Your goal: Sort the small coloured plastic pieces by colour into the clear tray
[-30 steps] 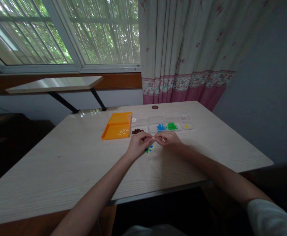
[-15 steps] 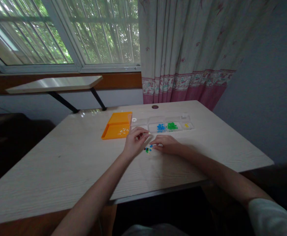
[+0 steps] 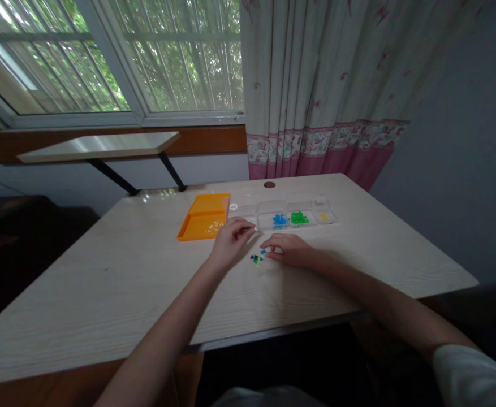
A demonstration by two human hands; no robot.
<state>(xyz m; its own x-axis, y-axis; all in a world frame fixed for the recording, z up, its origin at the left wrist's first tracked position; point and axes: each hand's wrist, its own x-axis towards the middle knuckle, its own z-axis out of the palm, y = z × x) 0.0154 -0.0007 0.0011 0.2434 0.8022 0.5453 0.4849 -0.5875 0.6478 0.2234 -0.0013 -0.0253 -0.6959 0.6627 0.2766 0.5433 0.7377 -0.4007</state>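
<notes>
My left hand (image 3: 232, 236) is closed in a pinch on a small whitish piece (image 3: 255, 229), held just above the table in front of the clear box. Across from it, my right hand (image 3: 289, 249) is loosely curled over the tabletop, thumb and index finger apart. Its fingertips are right by a small blue piece (image 3: 263, 252) at the edge of a little pile of mixed pieces (image 3: 255, 259), in green, blue, dark and yellowish colours. The pieces are too small to make out their exact kind.
An open orange case (image 3: 187, 228) with scattered white pieces (image 3: 214, 226) lies at left. Beside it, a clear compartment box (image 3: 335, 221) holds blue pieces (image 3: 279, 220), green pieces (image 3: 298, 217) and yellow pieces (image 3: 323, 217). A raised shelf (image 3: 103, 145) stands at the table's back left.
The view has shifted slightly. My left hand has drawn a touch back to the left with the whitish piece. My right thumb and index finger show a little wider apart.
</notes>
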